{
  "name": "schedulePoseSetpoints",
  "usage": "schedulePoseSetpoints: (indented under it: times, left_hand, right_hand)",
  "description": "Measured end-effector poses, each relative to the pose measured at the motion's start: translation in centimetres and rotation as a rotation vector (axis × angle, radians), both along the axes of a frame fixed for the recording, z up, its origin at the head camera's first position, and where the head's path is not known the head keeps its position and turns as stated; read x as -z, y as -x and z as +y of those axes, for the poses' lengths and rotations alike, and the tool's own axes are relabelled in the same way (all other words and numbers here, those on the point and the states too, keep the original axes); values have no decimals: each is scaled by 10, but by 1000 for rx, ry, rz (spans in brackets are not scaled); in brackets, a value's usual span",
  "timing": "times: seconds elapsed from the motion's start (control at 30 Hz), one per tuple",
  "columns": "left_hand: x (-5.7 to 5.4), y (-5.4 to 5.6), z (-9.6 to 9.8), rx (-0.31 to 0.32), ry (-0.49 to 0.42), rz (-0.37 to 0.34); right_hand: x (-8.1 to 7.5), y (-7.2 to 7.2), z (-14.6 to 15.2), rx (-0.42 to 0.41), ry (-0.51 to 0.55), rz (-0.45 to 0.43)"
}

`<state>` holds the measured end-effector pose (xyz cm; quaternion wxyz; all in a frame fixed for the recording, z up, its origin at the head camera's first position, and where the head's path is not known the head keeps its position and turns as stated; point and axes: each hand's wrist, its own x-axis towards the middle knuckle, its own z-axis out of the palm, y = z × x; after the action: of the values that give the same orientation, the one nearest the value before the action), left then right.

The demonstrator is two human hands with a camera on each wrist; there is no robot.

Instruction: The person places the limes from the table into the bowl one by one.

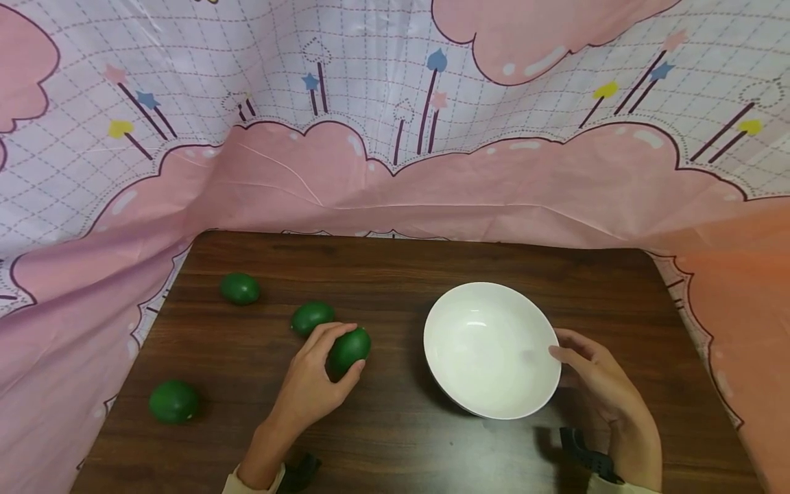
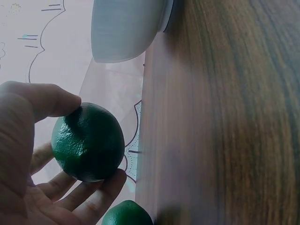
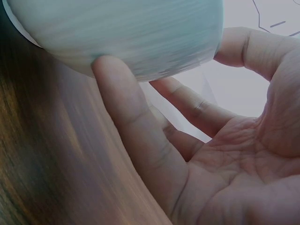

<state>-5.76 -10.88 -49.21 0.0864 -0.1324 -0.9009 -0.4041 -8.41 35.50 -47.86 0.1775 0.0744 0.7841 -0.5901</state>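
My left hand [image 1: 315,381] pinches a dark green lime [image 1: 349,351] between thumb and fingers, left of the bowl. The lime's bumpy skin shows close up in the left wrist view, the thumb on one side and fingertips on the other. Just behind it in the head view sits a second lime [image 1: 311,317], partly overlapped by the hand. A white round bowl [image 1: 487,350] stands right of centre, its inside bare. My right hand [image 1: 605,377] holds the bowl's right side, thumb over the rim and fingers against the outer wall, as the right wrist view shows.
Two more limes lie on the left of the dark wooden table [image 1: 395,439], one farther back [image 1: 239,288] and one nearer [image 1: 174,402]. A pink and white patterned cloth [image 1: 395,185] hangs behind the table and along its sides. Dark straps [image 1: 586,454] sit at the wrists.
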Motion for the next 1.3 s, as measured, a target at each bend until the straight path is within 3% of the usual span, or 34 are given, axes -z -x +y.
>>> schedulePoseSetpoints:
  times: [0.57,1.3]
  left_hand:
    - [-1,3,6,11,11,-25]
    - [-1,5,15,31,-8,21]
  right_hand:
    - [-1,-1,0,-7,30,26]
    - [-1,-1,0,-10,13,18]
